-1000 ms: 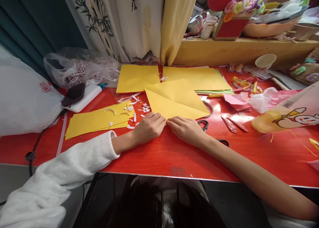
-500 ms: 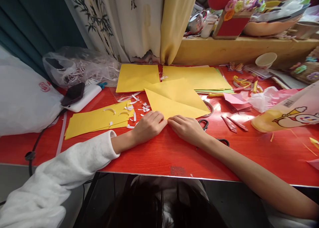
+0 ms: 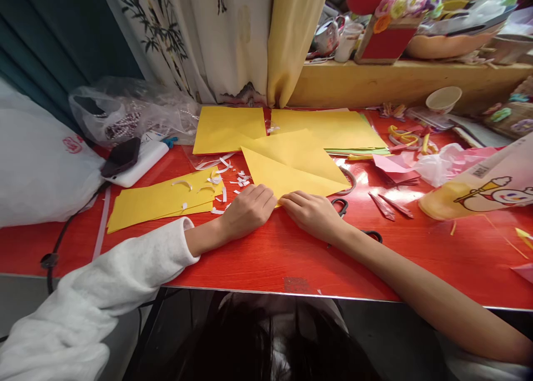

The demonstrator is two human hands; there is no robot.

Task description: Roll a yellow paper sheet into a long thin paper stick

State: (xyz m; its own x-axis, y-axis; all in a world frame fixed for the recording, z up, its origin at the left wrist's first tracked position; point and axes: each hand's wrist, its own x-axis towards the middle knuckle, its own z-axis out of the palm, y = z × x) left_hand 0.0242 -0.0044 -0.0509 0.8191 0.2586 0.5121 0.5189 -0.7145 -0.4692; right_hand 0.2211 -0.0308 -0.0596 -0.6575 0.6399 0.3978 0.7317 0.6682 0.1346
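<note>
A sheet of yellow paper (image 3: 291,161) with one side folded over lies on the red table in front of me. My left hand (image 3: 250,210) is closed on its near edge, fingers bent and pressed together. Close beside it, my right hand (image 3: 310,214) pinches the same edge, the fingertips of both hands almost meeting. The folded flap slants from the upper left down to the right. Black-handled scissors (image 3: 340,206) lie partly hidden beneath my right hand and forearm. The thumbs are mostly out of sight.
Yellow strips (image 3: 162,197) and white paper scraps (image 3: 225,195) lie at left, with a phone (image 3: 121,156) behind. Yellow sheets (image 3: 229,126) and a stack of coloured paper (image 3: 320,128) are at the back. A drink cup (image 3: 478,184), pink paper (image 3: 395,167) and a roll of tape (image 3: 348,181) are at right.
Both hands stay at the near edge of the yellow paper, with only a very slight shift of the fingers. The paper looks the same.
</note>
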